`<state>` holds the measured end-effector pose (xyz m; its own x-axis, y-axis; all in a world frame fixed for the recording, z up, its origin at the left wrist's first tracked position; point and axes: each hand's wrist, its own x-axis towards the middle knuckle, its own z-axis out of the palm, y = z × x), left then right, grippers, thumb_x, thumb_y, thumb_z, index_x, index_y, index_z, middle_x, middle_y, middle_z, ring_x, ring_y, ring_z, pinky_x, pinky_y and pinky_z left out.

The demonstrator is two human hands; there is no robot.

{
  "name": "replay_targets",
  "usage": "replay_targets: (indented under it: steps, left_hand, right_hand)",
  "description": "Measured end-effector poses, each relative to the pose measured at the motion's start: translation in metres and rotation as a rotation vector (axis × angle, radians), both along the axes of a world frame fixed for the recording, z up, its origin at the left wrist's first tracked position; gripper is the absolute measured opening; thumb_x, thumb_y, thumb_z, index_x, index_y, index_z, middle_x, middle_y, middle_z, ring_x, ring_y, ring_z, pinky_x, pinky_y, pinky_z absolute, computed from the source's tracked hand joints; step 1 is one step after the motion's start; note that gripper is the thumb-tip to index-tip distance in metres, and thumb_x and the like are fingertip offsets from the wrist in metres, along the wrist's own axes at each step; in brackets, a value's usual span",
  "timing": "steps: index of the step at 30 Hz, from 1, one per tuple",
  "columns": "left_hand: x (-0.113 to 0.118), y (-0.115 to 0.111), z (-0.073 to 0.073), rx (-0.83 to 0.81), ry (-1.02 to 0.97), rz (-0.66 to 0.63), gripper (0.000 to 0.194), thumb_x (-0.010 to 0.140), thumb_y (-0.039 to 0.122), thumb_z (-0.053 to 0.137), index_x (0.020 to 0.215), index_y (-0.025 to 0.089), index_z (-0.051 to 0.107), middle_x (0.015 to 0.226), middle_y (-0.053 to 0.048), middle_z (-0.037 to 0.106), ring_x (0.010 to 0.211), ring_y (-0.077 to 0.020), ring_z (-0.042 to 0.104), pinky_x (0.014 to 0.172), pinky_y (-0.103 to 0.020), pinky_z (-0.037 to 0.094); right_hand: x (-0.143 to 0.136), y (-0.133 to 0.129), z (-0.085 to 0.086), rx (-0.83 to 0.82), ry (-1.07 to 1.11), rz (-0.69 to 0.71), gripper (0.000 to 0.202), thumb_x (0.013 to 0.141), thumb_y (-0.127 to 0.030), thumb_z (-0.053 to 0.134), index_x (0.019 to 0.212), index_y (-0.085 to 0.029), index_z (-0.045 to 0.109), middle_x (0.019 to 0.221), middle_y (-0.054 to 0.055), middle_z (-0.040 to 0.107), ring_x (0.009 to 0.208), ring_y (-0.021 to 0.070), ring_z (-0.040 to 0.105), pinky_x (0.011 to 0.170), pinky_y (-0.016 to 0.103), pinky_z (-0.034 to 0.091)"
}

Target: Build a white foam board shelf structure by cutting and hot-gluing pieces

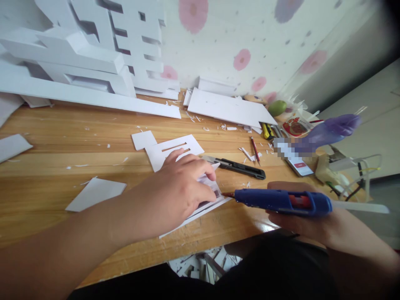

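Observation:
In the head view my right hand [321,227] is closed around a blue hot glue gun [265,199], with a clear glue stick [362,206] poking out of its back end. Its nozzle touches or nearly touches the edge of a slotted white board piece [200,214] near the table's front. My left hand [187,183] rests over that piece, thumb and fingers bent around a small part of it; the palm hides most of the contact. Beyond the fingers lies another white board with cut slots [175,146]. A black utility knife [240,166], blade out, lies just past my left hand.
White board cut-outs [96,193] and scraps lie about the wooden table [78,154]. A large white board model [93,62] stands at the back left, stacked sheets [228,106] at the back. To the right are a pencil [255,151], a phone [293,160] and a purple bottle-like object [331,131].

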<state>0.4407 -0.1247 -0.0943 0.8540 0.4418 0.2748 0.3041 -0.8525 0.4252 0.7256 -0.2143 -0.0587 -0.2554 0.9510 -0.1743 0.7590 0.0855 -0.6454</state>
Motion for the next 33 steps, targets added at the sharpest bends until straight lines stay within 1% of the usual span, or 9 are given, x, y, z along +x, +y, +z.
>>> replay_targets:
  steps: [3,7,9,12,16,19,24,30,33]
  left_hand:
    - [0.0,0.0,-0.002,0.02,-0.011,-0.004,0.035,0.086,0.006,0.05,0.091,0.031,0.073,0.113,-0.001,0.061,0.106,-0.0226,0.054,0.106,-0.053,0.024]
    - [0.0,-0.001,-0.002,0.061,-0.026,-0.039,0.032,0.084,0.004,0.053,0.091,0.029,0.072,0.114,0.0,0.063,0.111,-0.0231,0.052,0.108,-0.053,0.022]
    - [-0.001,-0.003,-0.002,0.098,-0.026,-0.052,0.032,0.083,0.003,0.052,0.092,0.027,0.071,0.113,0.0,0.064,0.112,-0.0236,0.051,0.109,-0.054,0.021]
    - [0.0,-0.005,-0.001,0.14,-0.035,-0.02,0.032,0.082,0.003,0.049,0.096,0.024,0.069,0.114,-0.003,0.063,0.112,-0.024,0.052,0.11,-0.054,0.021]
    - [0.001,-0.005,-0.002,0.171,-0.026,0.019,0.036,0.08,0.003,0.048,0.102,0.025,0.067,0.116,-0.006,0.059,0.113,-0.025,0.051,0.111,-0.057,0.019]
    - [0.001,-0.004,-0.002,0.177,0.003,0.027,0.039,0.08,0.003,0.048,0.103,0.027,0.067,0.118,-0.007,0.057,0.117,-0.0266,0.048,0.111,-0.06,0.016]
    - [0.0,-0.006,-0.004,0.22,0.012,0.042,0.038,0.079,0.003,0.05,0.103,0.027,0.067,0.12,-0.007,0.055,0.119,-0.027,0.047,0.112,-0.06,0.014]
    - [0.002,-0.007,-0.005,0.285,0.009,0.075,0.034,0.08,0.008,0.053,0.105,0.027,0.067,0.12,-0.007,0.056,0.119,-0.0276,0.046,0.111,-0.065,0.013]
    - [0.002,-0.007,-0.004,0.282,0.014,0.068,0.033,0.081,0.009,0.054,0.105,0.027,0.067,0.119,-0.007,0.056,0.119,-0.0272,0.046,0.11,-0.065,0.014]
  right_hand:
    - [0.001,-0.002,-0.002,0.061,0.016,-0.061,0.03,0.08,-0.044,0.068,0.1,-0.021,0.068,0.09,0.008,0.072,0.075,0.0239,0.069,0.062,0.031,0.059]
    - [0.002,-0.003,-0.005,-0.005,0.019,-0.035,0.025,0.081,-0.043,0.067,0.091,-0.021,0.069,0.081,0.006,0.069,0.064,0.0193,0.065,0.056,0.028,0.056]
    - [0.004,-0.003,-0.007,-0.015,0.037,-0.05,0.025,0.08,-0.043,0.068,0.09,-0.02,0.069,0.08,0.006,0.068,0.065,0.0188,0.064,0.056,0.027,0.056]
    - [0.005,-0.003,-0.008,-0.015,0.052,-0.094,0.024,0.08,-0.043,0.069,0.09,-0.02,0.068,0.077,0.004,0.066,0.065,0.0185,0.063,0.057,0.027,0.055]
    - [0.002,0.0,0.0,-0.047,0.032,-0.026,0.018,0.08,-0.039,0.068,0.082,-0.021,0.065,0.069,0.001,0.062,0.059,0.0147,0.057,0.053,0.024,0.05]
    - [-0.002,0.003,0.006,-0.053,0.026,0.009,0.017,0.083,-0.037,0.066,0.079,-0.021,0.062,0.068,0.0,0.061,0.057,0.0135,0.055,0.051,0.023,0.047]
    - [0.001,0.003,0.003,-0.037,0.019,0.046,0.016,0.083,-0.036,0.065,0.086,-0.021,0.065,0.073,0.002,0.064,0.06,0.0154,0.056,0.052,0.025,0.047]
    - [-0.001,0.004,0.003,0.011,0.022,0.035,0.015,0.083,-0.037,0.065,0.086,-0.023,0.064,0.073,0.001,0.063,0.059,0.0147,0.056,0.053,0.024,0.048]
    - [-0.005,0.006,0.007,-0.001,-0.002,0.055,0.016,0.084,-0.038,0.064,0.08,-0.022,0.062,0.069,0.001,0.062,0.058,0.0148,0.056,0.052,0.024,0.048]
